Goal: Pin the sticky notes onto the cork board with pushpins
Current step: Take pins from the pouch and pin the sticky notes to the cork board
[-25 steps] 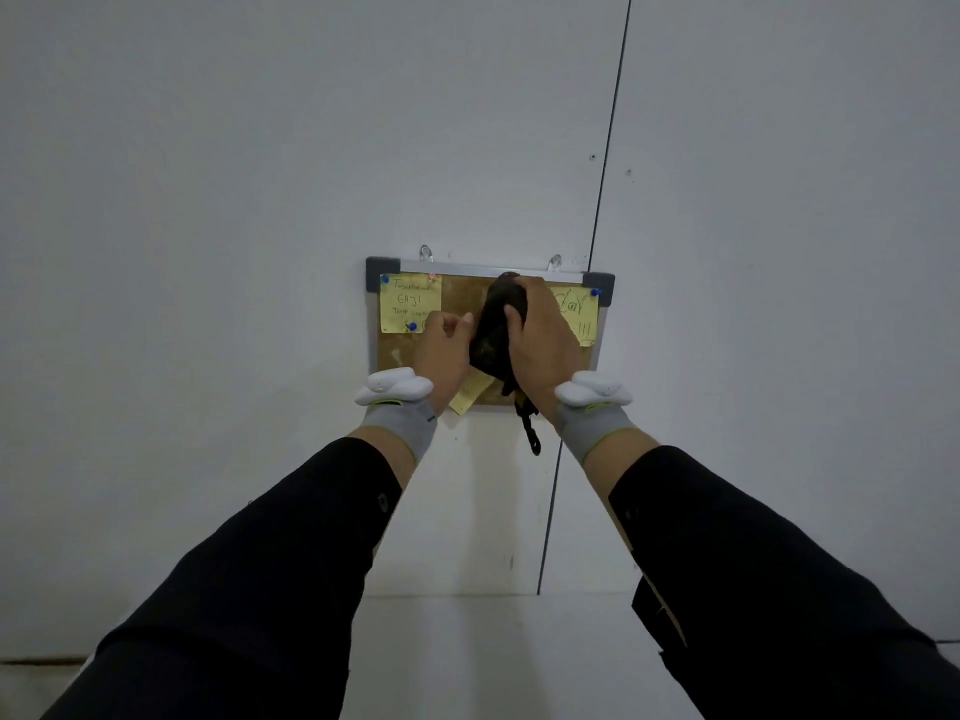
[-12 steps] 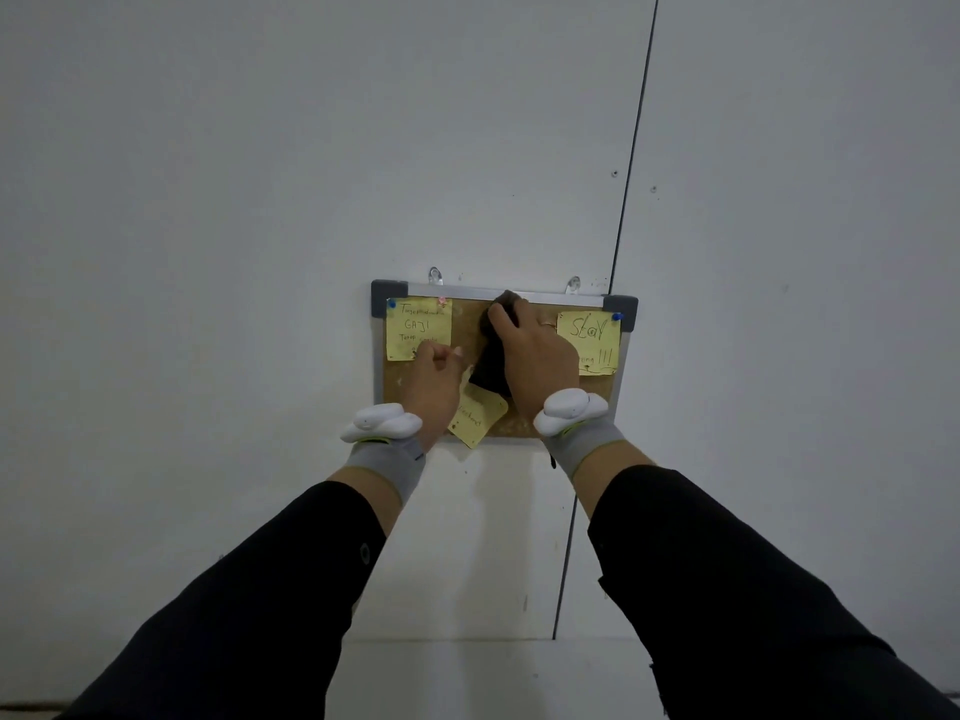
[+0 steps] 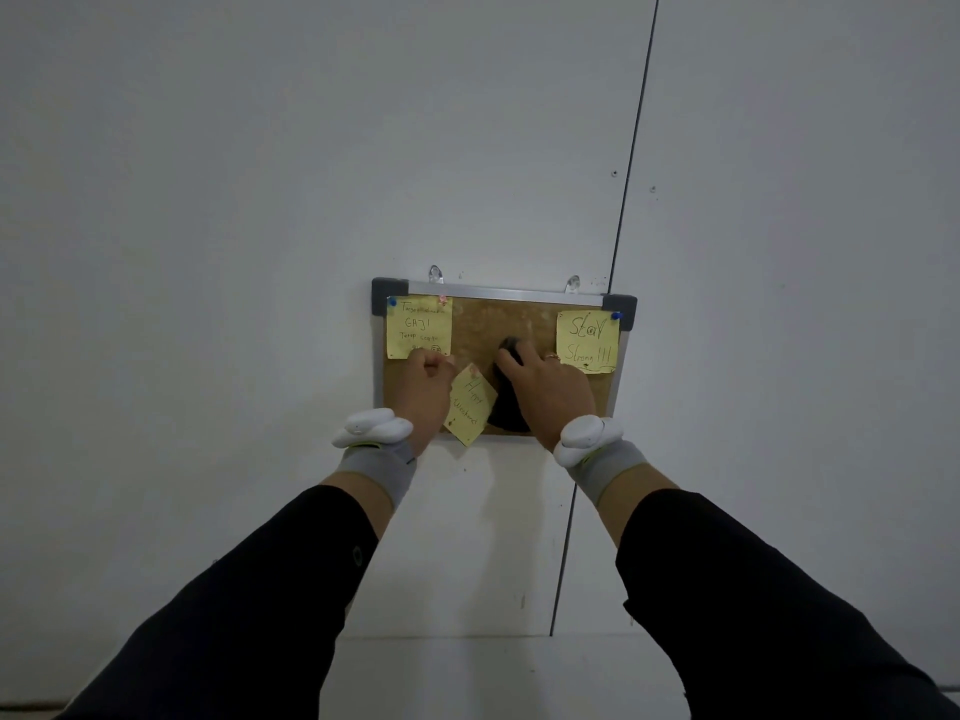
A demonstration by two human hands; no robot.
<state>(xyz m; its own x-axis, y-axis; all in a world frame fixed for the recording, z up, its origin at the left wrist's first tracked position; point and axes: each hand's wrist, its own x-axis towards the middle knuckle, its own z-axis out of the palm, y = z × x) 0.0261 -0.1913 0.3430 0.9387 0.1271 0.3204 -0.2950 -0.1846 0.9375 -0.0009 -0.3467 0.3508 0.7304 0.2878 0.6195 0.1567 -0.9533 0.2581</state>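
A cork board [image 3: 498, 319] in a silver frame hangs on the white wall. A yellow sticky note [image 3: 418, 327] is pinned at its upper left with a blue pushpin [image 3: 392, 302] and a pink one. Another yellow note reading "Stay Strong" [image 3: 588, 341] sits upper right under a blue pushpin [image 3: 616, 315]. A third yellow note [image 3: 470, 404] hangs tilted at the lower middle. My left hand [image 3: 425, 389] is curled in a fist beside that note's top corner. My right hand [image 3: 545, 389] grips a black pouch-like object [image 3: 506, 407] against the board.
The board hangs from two clear hooks [image 3: 436, 274] on a plain white wall. A dark vertical seam [image 3: 631, 163] runs down the wall just right of the board. A pale ledge or floor strip [image 3: 467, 672] lies below.
My right hand and the black object slid down the board, uncovering the "Stay Strong" note and the board's middle. The tilted note shows more fully. The view has come closer.
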